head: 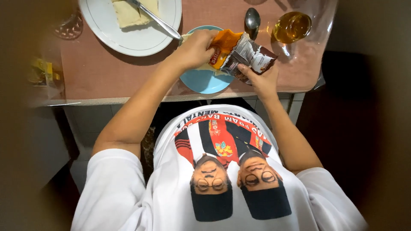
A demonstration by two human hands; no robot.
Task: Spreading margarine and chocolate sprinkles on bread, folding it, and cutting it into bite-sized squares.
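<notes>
Two hands grip the orange packet (239, 53) — we keep left hand (195, 49) and right hand (262, 81) fingers pinched firmly, tilting it low over the blue plate (204, 82).

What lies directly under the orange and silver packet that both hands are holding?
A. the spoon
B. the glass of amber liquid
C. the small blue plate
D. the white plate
C: the packet, gripped by the left hand and the right hand, sits over the small blue plate.
</notes>
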